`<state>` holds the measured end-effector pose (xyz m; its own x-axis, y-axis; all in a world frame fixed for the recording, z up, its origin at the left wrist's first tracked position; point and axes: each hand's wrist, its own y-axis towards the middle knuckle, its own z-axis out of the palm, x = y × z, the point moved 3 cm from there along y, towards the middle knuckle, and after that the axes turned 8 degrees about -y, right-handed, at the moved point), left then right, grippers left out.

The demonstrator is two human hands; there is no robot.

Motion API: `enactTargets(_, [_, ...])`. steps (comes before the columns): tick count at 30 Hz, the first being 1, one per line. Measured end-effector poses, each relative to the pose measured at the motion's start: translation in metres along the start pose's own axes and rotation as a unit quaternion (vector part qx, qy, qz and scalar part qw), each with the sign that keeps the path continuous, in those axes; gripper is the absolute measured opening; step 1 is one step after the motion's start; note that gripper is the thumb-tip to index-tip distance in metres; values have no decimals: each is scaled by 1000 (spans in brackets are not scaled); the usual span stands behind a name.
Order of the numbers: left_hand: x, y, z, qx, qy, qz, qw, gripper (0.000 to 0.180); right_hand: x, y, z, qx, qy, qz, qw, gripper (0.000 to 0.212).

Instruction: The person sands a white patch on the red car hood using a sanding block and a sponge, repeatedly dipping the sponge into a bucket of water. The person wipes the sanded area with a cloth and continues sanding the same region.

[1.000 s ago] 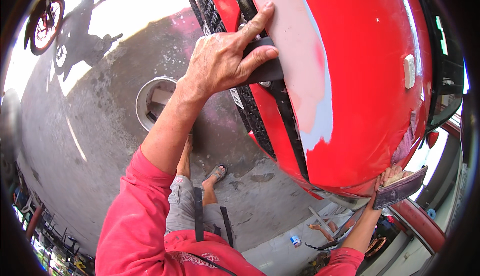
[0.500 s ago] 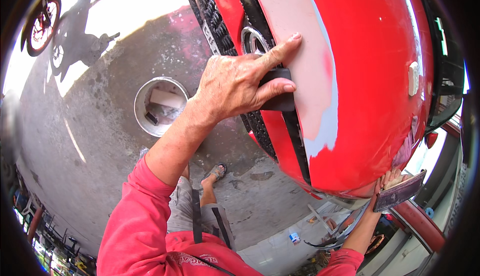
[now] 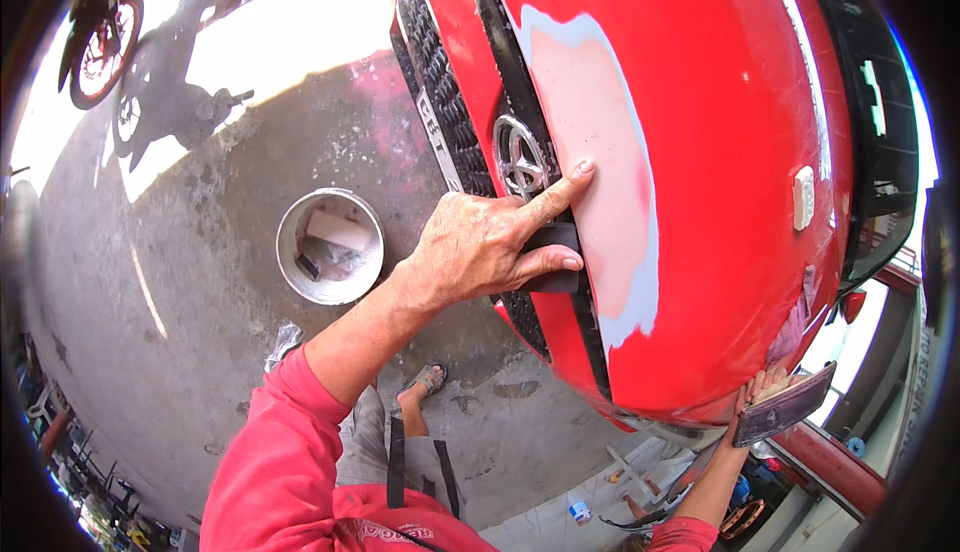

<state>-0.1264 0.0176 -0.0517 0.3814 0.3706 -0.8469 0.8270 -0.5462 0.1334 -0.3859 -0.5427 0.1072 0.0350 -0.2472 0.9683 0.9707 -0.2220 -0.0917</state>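
My left hand [image 3: 470,247] is at the front edge of a red car hood [image 3: 720,252]. Its thumb pins a piece of black sandpaper [image 3: 558,264], while the index finger stretches onto a pinkish sanded patch [image 3: 600,132] with a pale blue-grey border. The other fingers are bent, partly hidden. At the hood's near right side, my right hand [image 3: 762,392] grips a flat dark sanding block [image 3: 785,414]; part of that hand is behind the block.
A round emblem [image 3: 520,157] and black grille [image 3: 440,72] sit beside my left hand. On the floor stands a white bucket [image 3: 283,252] with a pale block and a dark piece inside. A small white block [image 3: 803,199] and a pinkish cloth [image 3: 793,324] lie on the hood.
The view has shifted, so car and bucket sit lower in the picture. My left index fingertip has slid slightly along the patch toward me. Both hands keep their hold.
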Motion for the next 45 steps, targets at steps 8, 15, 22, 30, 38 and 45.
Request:
enactTargets(8, [9,-14,-8,-17,-242,-44,969,79,2,5,-17,118,32,68,990,51])
enactTargets(15, [34,-53,-24,-177,-507,-184,823,55,-12,-3,-19,51,35,-8,998,49])
enactTargets(22, [-53,4,-19,-205,11,149,967,63,-11,3,-17,75,32,-6,997,45])
enactTargets(30, [-42,57,-29,-255,95,198,942,49,-10,-13,-24,54,22,4,998,46])
enactTargets(38, [77,208,-167,-398,92,126,904,43,-15,-8,-21,39,14,-15,999,43])
enactTargets(45, [101,235,-187,-432,69,80,896,38,-8,-7,-21,24,4,-3,1000,43])
